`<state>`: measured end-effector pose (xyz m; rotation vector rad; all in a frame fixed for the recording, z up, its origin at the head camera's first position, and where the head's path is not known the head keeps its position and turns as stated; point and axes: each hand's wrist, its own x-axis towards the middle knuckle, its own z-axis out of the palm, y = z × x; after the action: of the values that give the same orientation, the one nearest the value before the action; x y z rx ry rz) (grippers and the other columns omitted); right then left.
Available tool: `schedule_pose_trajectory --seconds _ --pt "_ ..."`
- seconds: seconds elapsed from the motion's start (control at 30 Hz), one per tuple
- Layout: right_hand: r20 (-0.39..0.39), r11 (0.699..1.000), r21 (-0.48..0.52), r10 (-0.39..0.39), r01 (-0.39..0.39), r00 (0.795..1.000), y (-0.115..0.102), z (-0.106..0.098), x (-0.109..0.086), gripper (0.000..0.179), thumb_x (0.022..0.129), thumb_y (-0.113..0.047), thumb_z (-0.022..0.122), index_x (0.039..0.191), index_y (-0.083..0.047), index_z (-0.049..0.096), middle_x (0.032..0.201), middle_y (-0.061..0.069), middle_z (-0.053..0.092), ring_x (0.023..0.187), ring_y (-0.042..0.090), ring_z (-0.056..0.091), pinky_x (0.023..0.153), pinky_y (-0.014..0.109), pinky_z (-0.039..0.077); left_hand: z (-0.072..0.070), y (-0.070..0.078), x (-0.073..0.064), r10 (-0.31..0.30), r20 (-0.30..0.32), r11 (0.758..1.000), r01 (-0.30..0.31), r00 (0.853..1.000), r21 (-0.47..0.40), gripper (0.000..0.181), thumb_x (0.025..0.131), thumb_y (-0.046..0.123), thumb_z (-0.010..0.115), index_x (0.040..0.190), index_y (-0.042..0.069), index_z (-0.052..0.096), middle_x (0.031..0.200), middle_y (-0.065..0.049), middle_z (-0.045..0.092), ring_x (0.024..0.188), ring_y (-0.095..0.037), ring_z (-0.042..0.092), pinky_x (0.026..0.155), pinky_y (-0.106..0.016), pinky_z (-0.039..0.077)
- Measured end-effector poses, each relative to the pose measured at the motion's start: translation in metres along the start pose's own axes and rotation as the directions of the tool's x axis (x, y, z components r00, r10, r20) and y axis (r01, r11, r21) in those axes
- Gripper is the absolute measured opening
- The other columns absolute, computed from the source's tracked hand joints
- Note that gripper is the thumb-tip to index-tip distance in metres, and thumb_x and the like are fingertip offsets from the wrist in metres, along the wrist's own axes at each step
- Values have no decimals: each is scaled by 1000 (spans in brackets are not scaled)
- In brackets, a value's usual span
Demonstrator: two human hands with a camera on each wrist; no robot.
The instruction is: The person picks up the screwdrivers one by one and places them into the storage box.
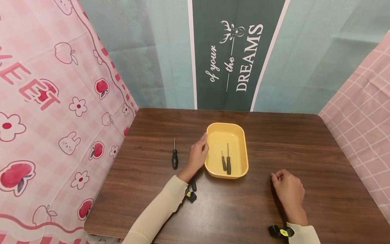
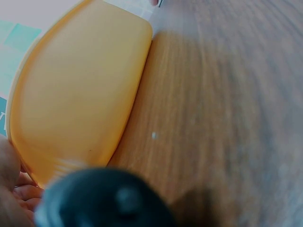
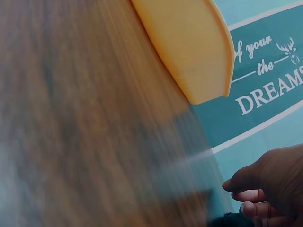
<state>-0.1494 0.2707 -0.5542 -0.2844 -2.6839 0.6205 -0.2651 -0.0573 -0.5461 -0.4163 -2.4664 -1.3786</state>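
Note:
A yellow plastic tray sits at the middle of the table, with a small screwdriver and a longer one lying inside it. My left hand holds the tray's left rim; in the left wrist view its fingers are curled at the tray's edge. Left of that hand, a black-handled screwdriver lies on the table. A dark handle shows partly under my left wrist, the rest hidden. My right hand, loosely curled and holding nothing, is right of the tray, near the tabletop.
The brown wooden table meets a green and teal printed cloth at its back edge. Pink patterned cloth hangs at the left, and pink checked cloth at the right. Each wrist wears a small black camera.

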Motion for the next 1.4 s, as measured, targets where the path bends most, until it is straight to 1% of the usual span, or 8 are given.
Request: schedule_pose_trajectory --seconds 0.27,0.5,0.73,0.97,1.2,1.4 --pt "0 1000 1 15 -15 1000 4 -3 -4 24 85 -14 79 72 -8 60 61 4 56 51 22 49 42 34 32 1 -2 -2 2 8 1000 -1 1000 -5 42 102 4 55 143 -4 52 151 -10 47 139 -20 46 112 -34 39" --pt "47 999 -7 52 -51 998 7 -5 -6 25 87 -14 78 72 -7 59 60 4 53 51 23 48 43 34 32 1 -1 -2 -10 15 1000 10 1000 -8 43 102 3 54 144 -3 51 152 -9 46 140 -20 45 112 -33 38" --pt "75 998 -12 66 -65 995 10 -7 -5 23 88 -15 76 75 -7 60 62 4 56 53 24 50 44 35 34 1 0 -1 -31 23 1000 31 999 -3 43 102 5 55 145 -2 51 152 -7 45 140 -18 45 113 -32 37" --pt "104 997 -15 82 -81 991 12 -10 -4 18 89 -14 73 82 -4 61 65 6 57 56 26 52 45 36 35 1 0 -1 -24 18 1000 24 1000 -3 43 102 5 55 144 -3 52 152 -7 46 140 -18 45 113 -32 37" --pt "123 999 -8 52 -52 991 9 -10 -3 13 88 -9 70 87 -1 61 67 7 58 57 25 52 47 35 35 0 0 -1 -17 13 1000 17 1000 -8 43 102 5 55 144 -4 51 152 -9 46 140 -19 45 113 -33 37" --pt "169 999 -11 51 -49 984 8 -12 -1 12 89 -9 67 90 1 60 68 7 57 57 25 52 47 36 35 0 0 -1 -7 11 1000 7 1000 -19 43 102 5 54 144 -5 51 152 -9 46 140 -20 45 112 -35 39"
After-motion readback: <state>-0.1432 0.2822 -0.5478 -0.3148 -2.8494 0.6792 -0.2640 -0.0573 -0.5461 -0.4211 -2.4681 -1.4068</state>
